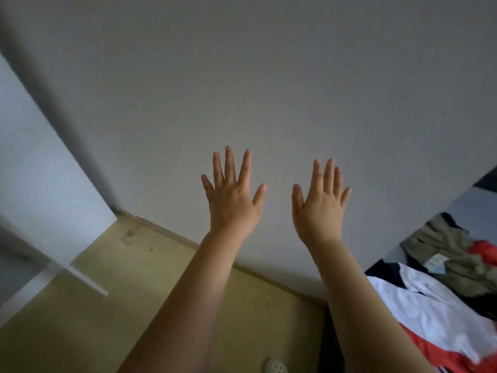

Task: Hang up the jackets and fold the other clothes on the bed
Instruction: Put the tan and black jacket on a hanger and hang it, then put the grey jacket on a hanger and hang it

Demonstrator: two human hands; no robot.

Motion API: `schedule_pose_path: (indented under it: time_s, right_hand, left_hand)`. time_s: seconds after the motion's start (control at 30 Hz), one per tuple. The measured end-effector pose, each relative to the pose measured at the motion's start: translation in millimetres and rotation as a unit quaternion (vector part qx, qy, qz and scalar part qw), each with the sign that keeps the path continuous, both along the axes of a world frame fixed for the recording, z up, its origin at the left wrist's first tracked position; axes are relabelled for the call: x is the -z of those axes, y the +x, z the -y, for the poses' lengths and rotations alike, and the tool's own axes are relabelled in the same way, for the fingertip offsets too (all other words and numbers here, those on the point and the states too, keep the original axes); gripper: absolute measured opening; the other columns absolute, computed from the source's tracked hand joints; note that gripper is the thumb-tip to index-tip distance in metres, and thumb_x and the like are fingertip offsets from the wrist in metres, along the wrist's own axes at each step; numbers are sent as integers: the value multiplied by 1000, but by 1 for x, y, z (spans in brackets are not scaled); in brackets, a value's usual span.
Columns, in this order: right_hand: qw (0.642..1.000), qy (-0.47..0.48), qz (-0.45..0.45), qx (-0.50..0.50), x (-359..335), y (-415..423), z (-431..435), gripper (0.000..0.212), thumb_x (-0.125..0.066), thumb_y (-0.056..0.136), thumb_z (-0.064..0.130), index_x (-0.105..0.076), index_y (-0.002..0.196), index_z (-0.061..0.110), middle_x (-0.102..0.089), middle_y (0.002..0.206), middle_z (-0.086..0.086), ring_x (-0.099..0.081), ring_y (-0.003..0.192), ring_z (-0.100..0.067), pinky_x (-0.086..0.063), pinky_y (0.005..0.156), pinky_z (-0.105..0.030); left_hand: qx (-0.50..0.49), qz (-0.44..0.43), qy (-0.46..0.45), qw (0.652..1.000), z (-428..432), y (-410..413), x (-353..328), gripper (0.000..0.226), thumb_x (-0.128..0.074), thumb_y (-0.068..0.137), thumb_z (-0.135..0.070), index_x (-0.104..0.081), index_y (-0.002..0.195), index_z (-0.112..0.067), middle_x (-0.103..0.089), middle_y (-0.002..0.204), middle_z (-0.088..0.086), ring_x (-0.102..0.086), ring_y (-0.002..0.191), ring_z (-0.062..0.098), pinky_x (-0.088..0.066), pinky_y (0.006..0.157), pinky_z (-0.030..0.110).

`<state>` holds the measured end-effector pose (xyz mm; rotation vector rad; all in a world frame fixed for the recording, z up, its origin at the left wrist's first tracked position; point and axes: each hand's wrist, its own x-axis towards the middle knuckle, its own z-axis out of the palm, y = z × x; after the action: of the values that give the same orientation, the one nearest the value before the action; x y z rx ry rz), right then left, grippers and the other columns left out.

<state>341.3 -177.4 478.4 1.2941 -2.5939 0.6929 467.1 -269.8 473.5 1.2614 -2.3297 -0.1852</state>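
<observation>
Both hands are raised in front of the grey wall (pixel 269 76), backs toward the camera, and neither holds anything.

- The left hand (pixel 232 200) has all 5 digits straight and spread apart. Whether it touches the wall cannot be told.
- The right hand (pixel 320 208) is likewise slack and flat, its fingers straight and closer together. Contact with the wall cannot be told.
- The clothes pile (pixel 443 286) lies past the wall's right-hand end, well apart from both hands. In it are 1 white garment (pixel 430 313) with dark and red areas, 1 olive garment (pixel 446 243) further back, and 1 red piece (pixel 484 251). The frame's right edge cuts the pile off, the right forearm hides its near corner, and no garment type can be made out.
- Of the bed (pixel 462 205), only a pale strip shows beside that same wall end.
- The floor (pixel 134 305) is yellowish and runs below the wall.
- A white panel (pixel 40 184) stands at the wall's left end; it is blurred and its nature is unclear.
- A pale object (pixel 275 366) lies on the floor below the wall. The bottom edge cuts it off and it cannot be identified.
</observation>
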Motion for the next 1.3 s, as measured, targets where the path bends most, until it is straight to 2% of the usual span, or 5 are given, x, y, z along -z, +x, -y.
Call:
schedule_pose_path:
  time_s: [0.2, 0.47, 0.67, 0.97, 1.3]
  right_hand:
    - [999, 32, 12, 27, 52, -127, -31, 65, -21, 98, 50, 0, 153, 20, 8, 160, -5, 14, 146, -21, 12, 115, -38]
    - [998, 47, 25, 37, 159, -183, -56, 64, -17, 99, 49, -9, 153, 17, 1, 160, -6, 10, 146, -21, 6, 117, -39]
    - [997, 66, 4, 27, 263, -203, -70, 69, -12, 94, 53, -7, 153, 18, 7, 158, -3, 13, 146, -19, 9, 117, -37]
    - [998, -33, -37, 45, 394, -257, -84, 61, -32, 100, 39, -15, 152, 11, -3, 159, -9, 9, 146, -21, 4, 117, -40]
    - [994, -92, 17, 54, 458, -351, -201, 55, -48, 96, 26, -32, 145, 7, -16, 158, -15, -10, 146, -29, -10, 118, -49]
  left_hand:
    - [72, 3, 56, 996, -18, -135, 54, 69, -23, 95, -58, 7, 151, -32, 13, 160, 3, 17, 146, 24, 4, 115, 49]
    - [126, 50, 69, 988, -35, -204, 167, 66, -6, 88, -62, 24, 141, -38, 25, 154, -2, 21, 144, 23, 6, 115, 45]
    - [163, 54, 27, 985, -48, -233, 272, 66, -15, 93, -60, 25, 141, -39, 25, 154, -2, 21, 144, 25, 9, 114, 45]
    - [189, 31, -44, 981, -67, -282, 397, 71, -30, 96, -54, 20, 143, -37, 20, 155, -1, 19, 144, 24, 6, 114, 46]
    - [192, 8, -78, 978, -205, -380, 465, 75, -48, 95, -39, 2, 150, -27, 16, 155, 4, 14, 144, 27, -1, 114, 48]
